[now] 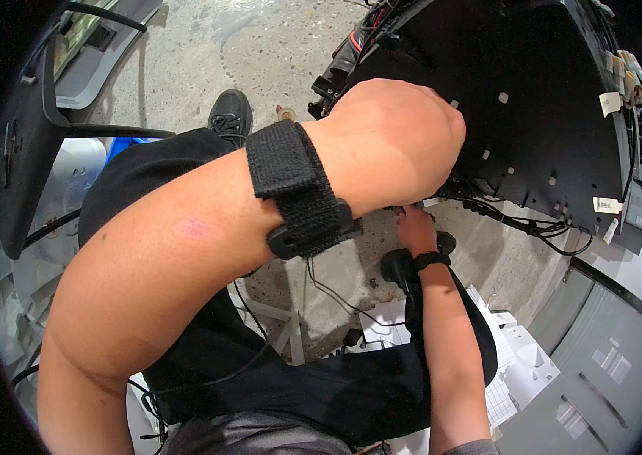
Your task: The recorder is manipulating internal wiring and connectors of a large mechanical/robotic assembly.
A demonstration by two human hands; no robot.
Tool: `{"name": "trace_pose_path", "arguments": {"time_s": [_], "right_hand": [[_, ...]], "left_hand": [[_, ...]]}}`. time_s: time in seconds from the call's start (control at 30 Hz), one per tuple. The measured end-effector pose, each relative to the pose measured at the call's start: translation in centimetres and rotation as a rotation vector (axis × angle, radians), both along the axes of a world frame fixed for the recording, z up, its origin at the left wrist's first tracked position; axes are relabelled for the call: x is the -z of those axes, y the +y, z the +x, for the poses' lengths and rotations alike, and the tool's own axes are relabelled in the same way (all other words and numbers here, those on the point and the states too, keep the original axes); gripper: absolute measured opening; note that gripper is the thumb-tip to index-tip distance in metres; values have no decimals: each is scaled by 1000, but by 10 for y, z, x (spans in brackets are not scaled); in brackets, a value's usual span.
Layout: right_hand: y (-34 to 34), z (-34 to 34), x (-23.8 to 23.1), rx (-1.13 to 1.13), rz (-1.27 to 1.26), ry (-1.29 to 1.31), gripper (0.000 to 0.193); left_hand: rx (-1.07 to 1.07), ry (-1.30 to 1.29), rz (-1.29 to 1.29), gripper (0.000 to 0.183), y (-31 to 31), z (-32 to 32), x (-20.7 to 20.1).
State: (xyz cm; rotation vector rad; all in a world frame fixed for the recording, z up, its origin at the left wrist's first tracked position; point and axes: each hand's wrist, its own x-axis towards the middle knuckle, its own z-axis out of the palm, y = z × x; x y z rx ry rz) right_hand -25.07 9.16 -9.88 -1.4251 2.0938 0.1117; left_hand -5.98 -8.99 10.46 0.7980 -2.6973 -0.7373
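Observation:
My left arm reaches in from the lower left, with a black strap (291, 171) round the wrist. The back of my left hand (404, 133) lies against the near side of a large black panel (533, 98); its fingers bend out of sight, and whatever they touch is hidden. Lower down, under the left hand, my right hand (416, 229) is at the panel's bottom edge with its fingers curled closed. What they grip is too small and covered to make out. A bundle of black cables (510, 208) runs along that bottom edge, just right of the right hand.
Left stands a black chair frame (37, 114), with white plastic (71, 171) behind it. My shoe (231, 115) rests on the speckled floor (192, 61). A thin cable (336, 292) hangs below my left wrist. White sheets (503, 402) lie by my right arm; a grey cabinet (601, 364) stands lower right.

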Motion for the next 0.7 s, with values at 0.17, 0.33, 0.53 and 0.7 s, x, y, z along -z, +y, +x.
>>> {"name": "trace_pose_path", "arguments": {"time_s": [0.17,0.33,0.53,0.7], "right_hand": [[5,-6,0,-182,45,235,30],[12,-6,5,-182,-63,214,28],[12,-4,6,-150,-103,189,21],[13,-9,11,92,-11,41,20]], "left_hand": [[11,18,20,20,1,-3,1],[8,12,3,20,2,-3,3],[32,-1,32,20,2,-3,5],[17,5,6,20,4,-6,5]]}}
